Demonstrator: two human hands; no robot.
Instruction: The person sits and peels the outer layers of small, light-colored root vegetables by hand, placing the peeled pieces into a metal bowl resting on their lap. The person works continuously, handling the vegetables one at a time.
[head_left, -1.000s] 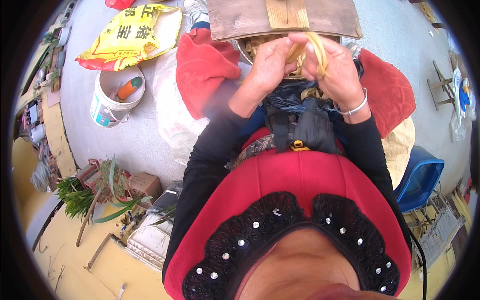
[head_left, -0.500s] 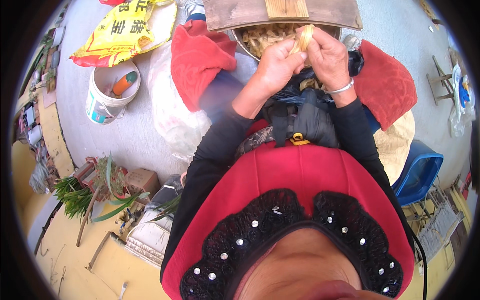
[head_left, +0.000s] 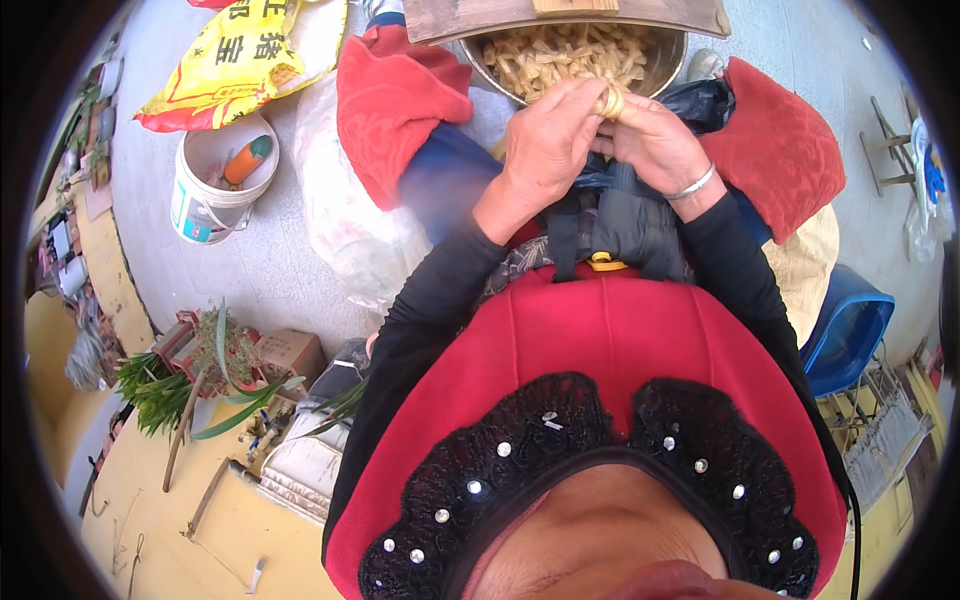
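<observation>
The left hand [head_left: 548, 145] and right hand [head_left: 662, 148] both grasp a pale-yellow, flexible strip [head_left: 609, 101], apparently looped around the right fingers, by the near rim of a round metal bowl [head_left: 667, 58] of pale-yellow pieces [head_left: 565, 58]. Winding seems in hand; the next move calls for keeping loops snug.

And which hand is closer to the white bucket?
Left. The left hand is off to the right of the white bucket; the right hand is farther right, beyond the left one.
</observation>
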